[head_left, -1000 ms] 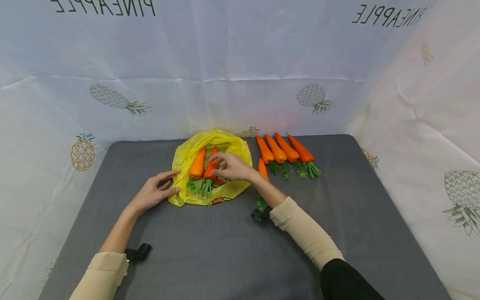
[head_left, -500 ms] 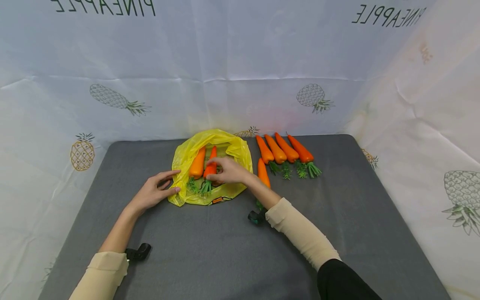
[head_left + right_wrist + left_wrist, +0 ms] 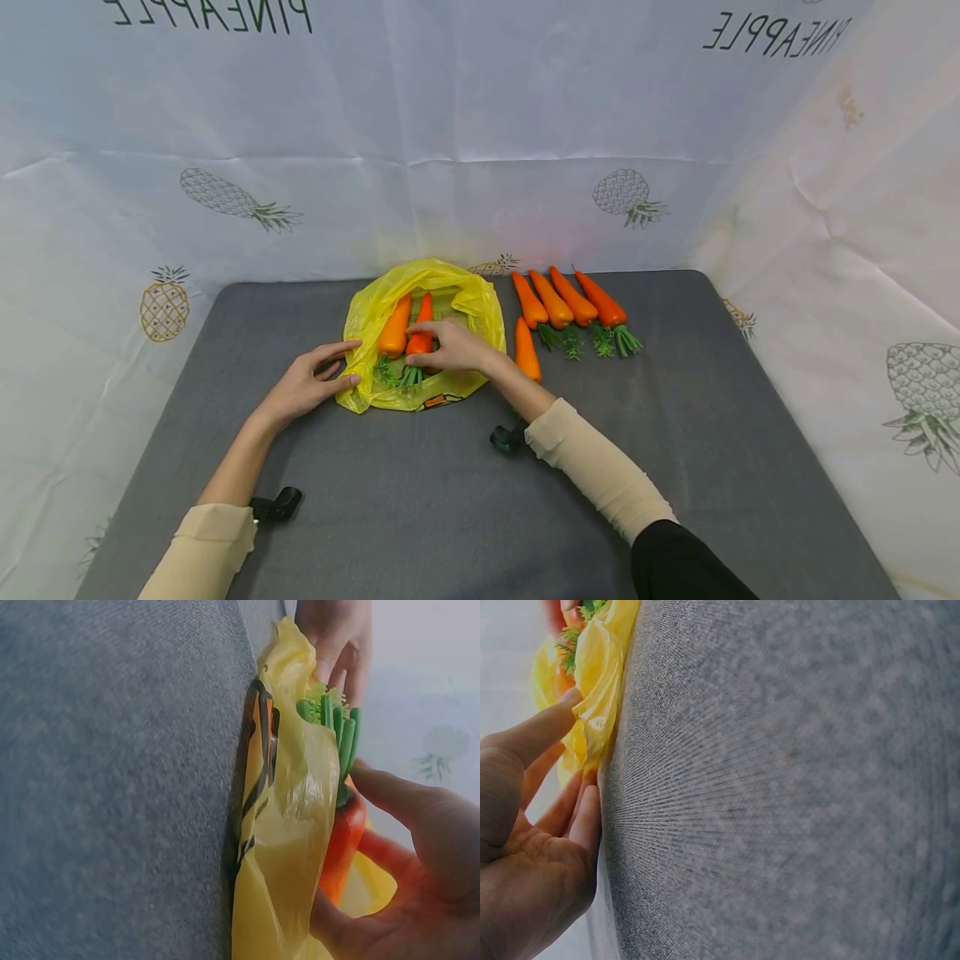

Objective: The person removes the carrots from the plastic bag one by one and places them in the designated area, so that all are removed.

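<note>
A yellow plastic bag (image 3: 480,300) lies mouth-open at the back of the table. Inside it are two carrots, an orange carrot (image 3: 394,329) on the left and a redder carrot (image 3: 424,308) beside it, their green tops toward the person. My right hand (image 3: 456,347) reaches into the bag and holds the redder carrot near its leafy end. In the right wrist view, thumb and fingers lie around this carrot (image 3: 343,836). My left hand (image 3: 303,385) touches the bag's left edge with thumb and fingertips apart; in the left wrist view its thumb (image 3: 551,724) rests against the yellow plastic.
Several carrots (image 3: 570,300) lie in a row right of the bag, tops toward the person. One more carrot (image 3: 527,350) lies below them, partly behind the right forearm. A grey table (image 3: 420,508) carries everything, with a pineapple-print cloth (image 3: 450,108) behind it.
My right hand has shifted slightly left and down over the redder carrot, its fingers now around the leafy end. The left hand stays at the bag's edge.
</note>
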Tool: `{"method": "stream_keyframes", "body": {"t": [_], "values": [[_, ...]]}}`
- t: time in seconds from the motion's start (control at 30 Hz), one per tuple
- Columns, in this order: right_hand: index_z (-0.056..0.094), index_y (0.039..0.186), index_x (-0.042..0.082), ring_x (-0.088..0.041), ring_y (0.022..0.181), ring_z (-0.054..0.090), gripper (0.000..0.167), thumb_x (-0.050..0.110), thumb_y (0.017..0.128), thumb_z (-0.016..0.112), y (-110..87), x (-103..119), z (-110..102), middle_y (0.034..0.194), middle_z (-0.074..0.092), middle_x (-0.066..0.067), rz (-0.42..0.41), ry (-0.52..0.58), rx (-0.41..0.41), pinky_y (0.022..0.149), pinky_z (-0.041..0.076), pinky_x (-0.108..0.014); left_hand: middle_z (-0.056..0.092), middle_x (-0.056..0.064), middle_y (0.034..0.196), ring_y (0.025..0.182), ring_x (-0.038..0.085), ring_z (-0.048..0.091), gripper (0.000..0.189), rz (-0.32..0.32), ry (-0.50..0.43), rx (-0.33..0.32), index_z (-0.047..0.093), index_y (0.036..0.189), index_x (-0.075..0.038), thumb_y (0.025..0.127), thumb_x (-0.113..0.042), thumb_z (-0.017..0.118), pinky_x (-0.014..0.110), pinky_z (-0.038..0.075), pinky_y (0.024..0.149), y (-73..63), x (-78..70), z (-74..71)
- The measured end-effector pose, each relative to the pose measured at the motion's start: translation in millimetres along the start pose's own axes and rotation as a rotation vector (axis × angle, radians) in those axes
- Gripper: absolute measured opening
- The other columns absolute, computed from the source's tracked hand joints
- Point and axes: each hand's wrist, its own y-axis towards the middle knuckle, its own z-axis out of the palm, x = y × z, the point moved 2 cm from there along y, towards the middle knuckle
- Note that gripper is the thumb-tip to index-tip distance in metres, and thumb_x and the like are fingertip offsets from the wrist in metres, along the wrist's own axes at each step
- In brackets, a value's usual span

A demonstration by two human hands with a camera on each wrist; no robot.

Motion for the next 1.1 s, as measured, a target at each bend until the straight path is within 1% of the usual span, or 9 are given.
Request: {"method": "stream_keyframes", "body": {"t": [0.07,0.23,0.3,0.47,0.57,0.7,0.83,0.97,1.1], "values": [[0.060,0.155,0.010,-0.007,0.056,0.046,0.059,0.035,0.104,0.076,-0.1,1,1,0.070,0.060,0.002,0.007,0.001,-0.004,0.055,0.039,-0.017,0.043,0.025,0.169,0.158,0.045,0.041,0.068,-0.002,0.000,0.000,0.048,0.164,-0.010,0.104,-0.022,0.077,0.052,0.038,0.130,0.2,-0.2,0.0],[0.064,0.147,0.012,-0.009,0.068,0.053,0.054,0.037,0.102,0.078,-0.8,1,3,0.090,0.068,-0.004,0.039,0.023,-0.028,0.058,0.043,-0.017,0.043,0.025,0.169,0.158,0.046,0.042,0.067,0.001,0.008,-0.004,0.049,0.164,-0.010,0.104,-0.023,0.077,0.052,0.039,0.130,0.5,0.2,0.4],[0.065,0.144,0.011,-0.010,0.071,0.055,0.052,0.036,0.101,0.080,-0.9,1,2,0.096,0.069,-0.006,0.046,0.036,-0.041,0.059,0.044,-0.017,0.043,0.025,0.169,0.157,0.046,0.042,0.067,0.003,0.014,-0.006,0.049,0.164,-0.010,0.104,-0.023,0.076,0.051,0.039,0.129,0.7,1.1,0.3],[0.066,0.139,0.008,-0.012,0.070,0.054,0.048,0.030,0.100,0.082,-0.7,-1,2,0.095,0.069,-0.009,0.050,0.080,-0.061,0.061,0.045,-0.018,0.043,0.023,0.169,0.158,0.045,0.042,0.067,-0.003,0.024,-0.009,0.049,0.164,-0.012,0.105,-0.026,0.076,0.048,0.039,0.128,1.4,3.6,0.7],[0.066,0.139,0.007,-0.013,0.072,0.055,0.047,0.026,0.099,0.082,-1.0,-2,0,0.099,0.068,-0.008,0.053,0.109,-0.061,0.062,0.046,-0.018,0.043,0.023,0.169,0.157,0.044,0.042,0.067,-0.005,0.028,-0.012,0.049,0.164,-0.012,0.105,-0.027,0.076,0.047,0.039,0.128,1.4,3.6,0.8],[0.065,0.139,0.007,-0.015,0.078,0.058,0.046,0.025,0.100,0.081,-2.6,-2,-2,0.107,0.069,-0.010,0.061,0.145,-0.059,0.063,0.048,-0.018,0.042,0.025,0.170,0.157,0.046,0.041,0.068,0.002,0.015,-0.007,0.048,0.165,-0.010,0.104,-0.024,0.076,0.050,0.040,0.129,-0.3,1.8,0.2],[0.063,0.140,0.005,-0.017,0.079,0.058,0.046,0.022,0.101,0.079,-4.5,-4,-5,0.110,0.069,-0.013,0.059,0.181,-0.077,0.065,0.048,-0.021,0.041,0.025,0.170,0.158,0.046,0.040,0.068,0.001,-0.003,0.000,0.048,0.165,-0.010,0.104,-0.022,0.076,0.050,0.039,0.129,-1.9,-0.5,-0.6],[0.061,0.143,0.003,-0.017,0.080,0.056,0.048,0.023,0.102,0.078,-6.5,-6,-9,0.116,0.065,-0.015,0.061,0.205,-0.106,0.066,0.048,-0.023,0.041,0.024,0.170,0.159,0.046,0.040,0.068,-0.001,-0.005,0.001,0.048,0.165,-0.011,0.105,-0.022,0.076,0.049,0.038,0.129,-2.2,-1.8,-0.9],[0.058,0.145,0.005,-0.022,0.084,0.058,0.051,0.027,0.103,0.077,-8.6,-5,-13,0.120,0.063,-0.015,0.083,0.227,-0.113,0.067,0.049,-0.026,0.040,0.024,0.170,0.159,0.046,0.040,0.068,0.000,-0.002,0.000,0.048,0.165,-0.010,0.104,-0.022,0.076,0.049,0.038,0.129,-1.7,-2.4,-0.9]]}}
